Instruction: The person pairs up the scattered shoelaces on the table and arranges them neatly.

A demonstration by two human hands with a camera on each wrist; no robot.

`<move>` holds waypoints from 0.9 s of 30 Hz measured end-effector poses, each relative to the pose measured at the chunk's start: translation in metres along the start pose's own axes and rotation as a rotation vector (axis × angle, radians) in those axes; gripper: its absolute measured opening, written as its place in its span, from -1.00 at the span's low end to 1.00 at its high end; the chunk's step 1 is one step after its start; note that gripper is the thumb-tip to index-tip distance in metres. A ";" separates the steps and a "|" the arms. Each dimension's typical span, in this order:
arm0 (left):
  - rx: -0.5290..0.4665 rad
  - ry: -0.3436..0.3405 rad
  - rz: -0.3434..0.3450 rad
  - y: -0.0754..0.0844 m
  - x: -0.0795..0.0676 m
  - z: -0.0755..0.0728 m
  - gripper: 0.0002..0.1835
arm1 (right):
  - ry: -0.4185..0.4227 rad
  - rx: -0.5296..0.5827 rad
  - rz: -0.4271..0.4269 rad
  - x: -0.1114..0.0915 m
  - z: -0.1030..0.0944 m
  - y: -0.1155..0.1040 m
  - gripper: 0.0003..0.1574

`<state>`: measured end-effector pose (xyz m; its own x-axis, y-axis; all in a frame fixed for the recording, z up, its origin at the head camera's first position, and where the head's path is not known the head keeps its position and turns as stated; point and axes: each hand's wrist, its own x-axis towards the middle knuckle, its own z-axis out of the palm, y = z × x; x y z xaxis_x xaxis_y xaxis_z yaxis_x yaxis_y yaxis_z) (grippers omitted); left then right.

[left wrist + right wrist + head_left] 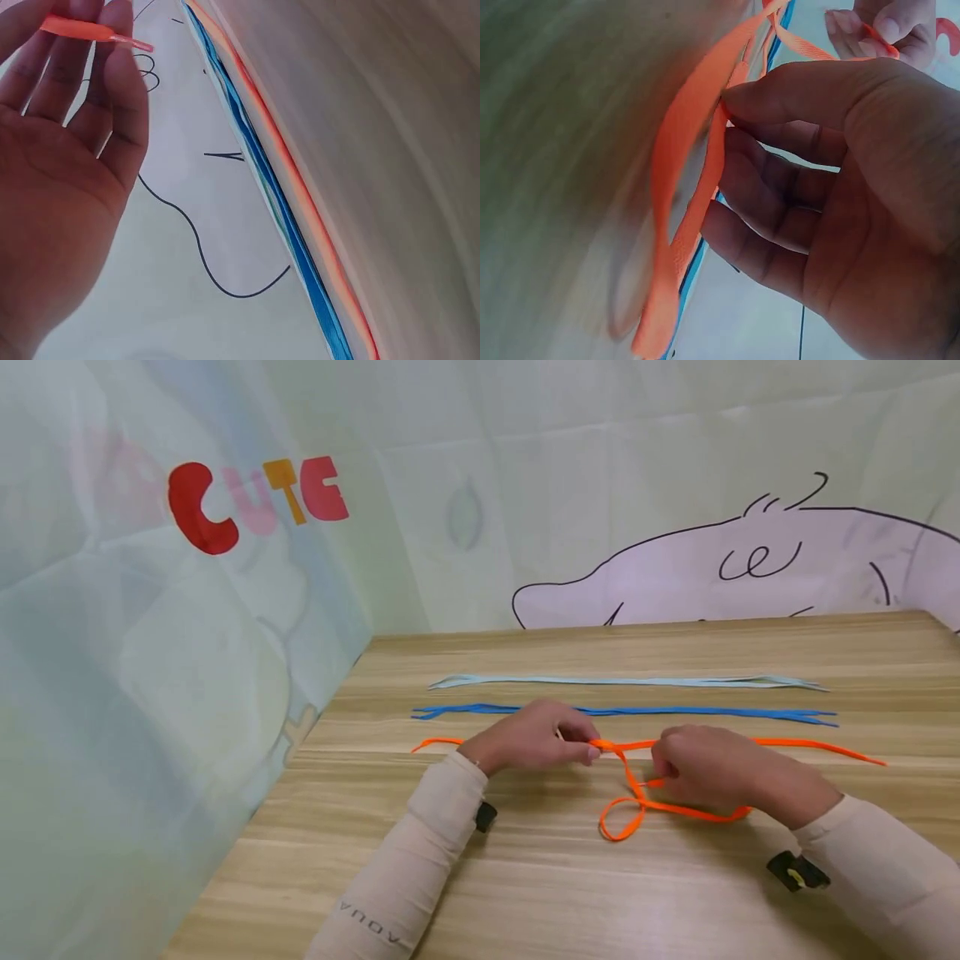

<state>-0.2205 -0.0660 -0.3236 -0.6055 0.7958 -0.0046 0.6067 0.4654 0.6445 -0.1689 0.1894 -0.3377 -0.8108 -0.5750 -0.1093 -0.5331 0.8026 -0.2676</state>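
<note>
In the head view my left hand [536,735] pinches one end of an orange shoelace [693,812] between thumb and fingers. The clear-tipped end pokes out of that pinch in the left wrist view. My right hand [705,766] grips the same lace farther right, its thumb and forefinger closed on the flat band in the right wrist view. Between the hands the lace crosses itself, with a small loop toward the front. Behind both hands, a second orange lace [817,744] seems to run along the table, partly covered by them.
Beyond the hands a blue pair of laces [697,711] and a pale blue pair [585,681] lie stretched sideways on the wooden table [525,893]. Printed cloth [465,452] hangs at the back and left.
</note>
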 end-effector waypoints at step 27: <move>-0.347 0.209 -0.150 -0.026 -0.057 -0.040 -0.85 | 0.270 0.000 -0.081 -0.014 -0.012 0.020 -0.64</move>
<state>-0.2220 -0.1390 -0.3096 -0.7866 0.6174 0.0139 0.3166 0.3839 0.8674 -0.1707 0.2157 -0.3303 -0.8004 -0.5745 0.1713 -0.5990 0.7557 -0.2649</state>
